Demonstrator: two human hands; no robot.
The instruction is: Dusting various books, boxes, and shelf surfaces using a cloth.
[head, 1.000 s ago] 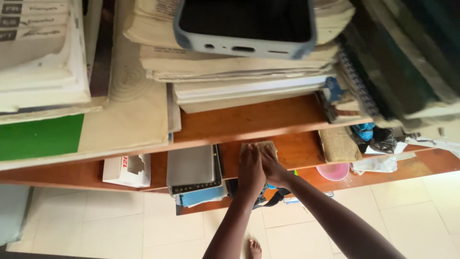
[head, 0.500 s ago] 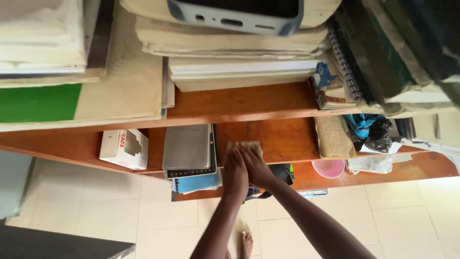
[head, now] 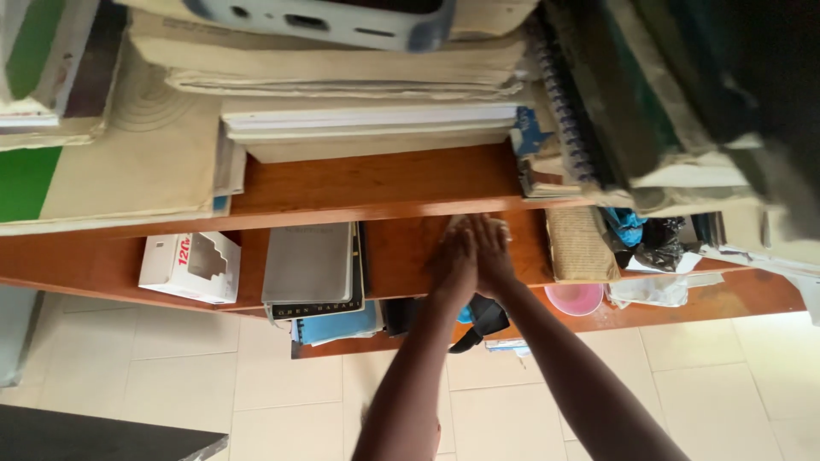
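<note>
Moved: both hands slid rightward along the middle shelf (head: pixel 401 256); the tan cloth seen under them earlier is now hidden.
Fingers: left hand (head: pixel 454 260) and right hand (head: pixel 491 252) flat, extended, pressed side by side.
Nearby: grey book (head: pixel 309 265) left, woven pouch (head: pixel 581 243) right.

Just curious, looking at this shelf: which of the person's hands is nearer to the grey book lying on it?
The left hand. It lies flat on the wooden shelf just right of the grey book. The right hand rests beside it, on the side away from the book.
</note>
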